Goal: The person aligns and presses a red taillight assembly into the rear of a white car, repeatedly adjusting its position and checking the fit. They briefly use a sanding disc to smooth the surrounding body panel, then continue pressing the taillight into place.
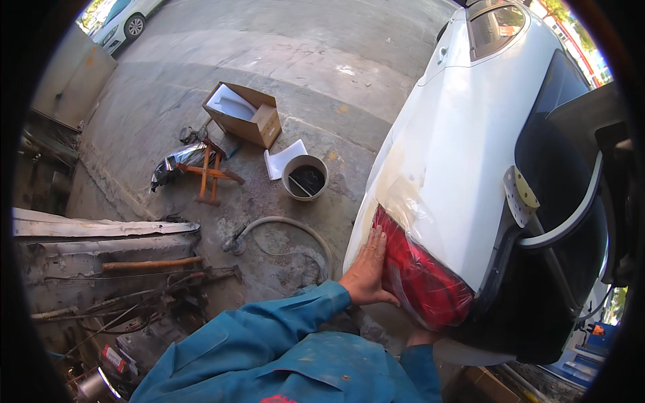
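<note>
A red tail light [430, 285], wrapped in clear plastic film, sits at the rear corner of the white car [447, 144]. My left hand [366, 272] presses against its left side, palm to the light, fingers stretched out and thumb apart. Below the light's lower edge is my right hand [422, 337]; only its back and wrist show, and its fingers are hidden. Loose film [406, 201] spreads from the top of the light onto a beige, sanded-looking patch of the body. Whether the light is fully seated cannot be seen.
An open cardboard box [245, 121] with white foam, a wooden folding stool [211, 171] and a bucket [306, 178] stand on the concrete. A hose-fitted tool [235, 240] lies nearer. Metal parts and rods [134, 265] crowd the left. A perforated sanding disc [519, 195] rests by the open trunk.
</note>
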`<state>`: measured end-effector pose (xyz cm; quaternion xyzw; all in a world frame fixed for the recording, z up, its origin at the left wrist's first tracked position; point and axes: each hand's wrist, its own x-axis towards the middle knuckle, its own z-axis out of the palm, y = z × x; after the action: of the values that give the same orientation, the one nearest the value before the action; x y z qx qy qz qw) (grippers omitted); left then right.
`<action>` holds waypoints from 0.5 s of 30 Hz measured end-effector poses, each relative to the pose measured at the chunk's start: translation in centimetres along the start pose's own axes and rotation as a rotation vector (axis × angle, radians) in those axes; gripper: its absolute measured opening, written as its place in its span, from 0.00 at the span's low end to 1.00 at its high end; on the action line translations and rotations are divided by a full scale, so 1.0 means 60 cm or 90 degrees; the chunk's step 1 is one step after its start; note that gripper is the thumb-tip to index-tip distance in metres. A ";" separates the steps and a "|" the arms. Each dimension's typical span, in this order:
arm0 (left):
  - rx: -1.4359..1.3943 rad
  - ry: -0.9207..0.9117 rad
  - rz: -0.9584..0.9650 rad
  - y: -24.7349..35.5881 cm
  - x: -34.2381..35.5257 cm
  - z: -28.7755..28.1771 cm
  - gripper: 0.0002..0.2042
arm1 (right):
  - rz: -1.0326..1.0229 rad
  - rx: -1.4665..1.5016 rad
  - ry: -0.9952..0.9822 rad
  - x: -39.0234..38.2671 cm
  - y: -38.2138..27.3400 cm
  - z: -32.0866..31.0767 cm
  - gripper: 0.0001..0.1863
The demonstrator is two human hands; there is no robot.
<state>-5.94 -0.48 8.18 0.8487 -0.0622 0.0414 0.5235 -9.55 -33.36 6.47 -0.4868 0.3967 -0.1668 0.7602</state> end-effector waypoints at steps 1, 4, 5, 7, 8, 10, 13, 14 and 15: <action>0.002 -0.006 -0.005 -0.001 0.003 -0.004 0.88 | 0.005 0.003 -0.004 0.009 0.015 0.008 0.45; -0.021 -0.016 -0.004 -0.005 -0.002 0.000 0.88 | 0.015 0.004 0.001 0.021 0.032 -0.001 0.45; -0.018 -0.007 0.001 -0.008 -0.002 0.001 0.88 | 0.019 0.005 -0.003 0.022 0.036 0.014 0.45; -0.017 0.002 0.016 -0.013 -0.003 0.003 0.88 | 0.024 0.003 0.008 0.009 0.029 0.021 0.44; -0.015 0.000 0.016 -0.012 -0.001 0.001 0.88 | 0.020 -0.002 0.015 0.001 0.021 0.023 0.44; -0.016 -0.001 0.011 -0.011 -0.001 -0.007 0.88 | 0.015 -0.026 0.034 -0.018 -0.001 0.030 0.44; 0.018 -0.004 0.004 -0.006 -0.003 -0.016 0.88 | 0.014 -0.101 0.078 -0.050 -0.034 0.030 0.44; 0.030 0.001 0.002 -0.003 -0.004 -0.016 0.88 | 0.013 -0.114 0.087 -0.052 -0.041 0.027 0.44; 0.039 0.000 0.001 -0.001 -0.005 -0.019 0.88 | 0.014 -0.063 0.056 -0.031 -0.022 0.008 0.41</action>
<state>-6.21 0.58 8.63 0.8642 -0.0613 0.0438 0.4976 -10.18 -32.50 8.53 -0.5118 0.4429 -0.1602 0.7185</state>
